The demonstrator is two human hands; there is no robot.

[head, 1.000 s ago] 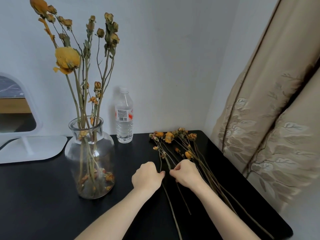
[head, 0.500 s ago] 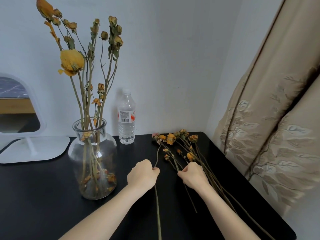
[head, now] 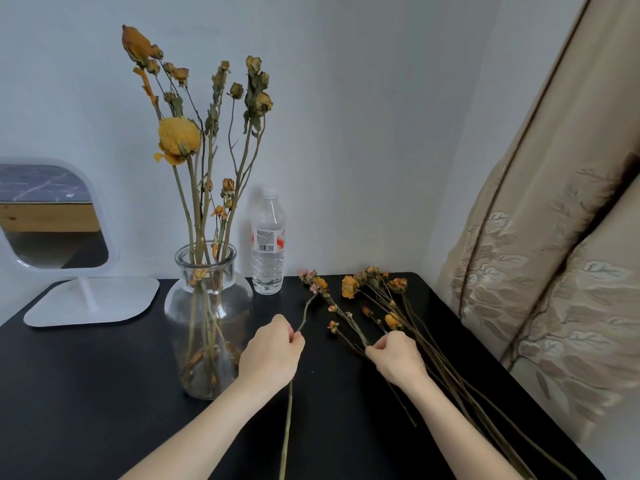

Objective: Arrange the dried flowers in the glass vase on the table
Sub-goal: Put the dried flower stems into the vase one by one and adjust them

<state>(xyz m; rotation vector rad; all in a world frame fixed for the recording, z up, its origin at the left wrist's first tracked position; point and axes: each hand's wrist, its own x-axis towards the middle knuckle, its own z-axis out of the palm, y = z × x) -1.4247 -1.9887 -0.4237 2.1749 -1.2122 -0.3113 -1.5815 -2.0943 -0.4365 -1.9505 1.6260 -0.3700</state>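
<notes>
Table [head: 104, 393] is shared by the part-filled glass vase [head: 242, 299], at ten o'clock from the hands, and loose dried flowers [head: 377, 306] at one o'clock. One stem [head: 286, 427] is pinched by the left hand [head: 273, 351]; some of the loose ones are gripped by the right hand [head: 394, 358]. The pinched stem should be raised upright and lowered gently through the neck. Its foot is cut off below; the right fingertips are hidden.

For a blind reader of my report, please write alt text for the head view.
A person's left hand pinches one dried stem beside the loose flowers on a black table, while the right hand grips those flowers' stems. A glass vase of tall flowers stands left, a bottle behind.
</notes>
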